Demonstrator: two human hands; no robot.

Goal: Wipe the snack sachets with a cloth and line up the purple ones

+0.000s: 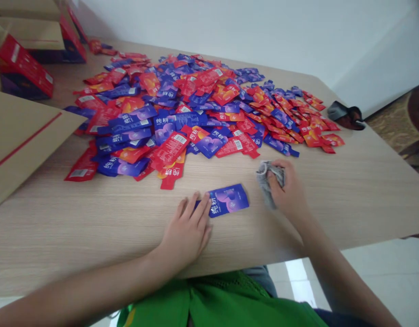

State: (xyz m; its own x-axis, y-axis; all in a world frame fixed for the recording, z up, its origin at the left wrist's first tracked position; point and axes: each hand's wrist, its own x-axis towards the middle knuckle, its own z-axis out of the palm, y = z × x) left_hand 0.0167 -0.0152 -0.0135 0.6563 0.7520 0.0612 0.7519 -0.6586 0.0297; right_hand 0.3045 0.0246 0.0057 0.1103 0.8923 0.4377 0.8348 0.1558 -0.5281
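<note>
While our left hand rests, fingers slightly spread, on one end of a flat, glossy blue-and-purple pouch on the pale wood-grain worktop, our right hand pinches a crumpled grey cloth to its right. Beyond lies a heap of red and blue pouches.

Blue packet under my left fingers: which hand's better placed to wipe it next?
Probably your right hand: it holds the gray cloth just beyond one end of the blue packet, while your left hand rests on the other end and seems better suited to steadying it.
</note>
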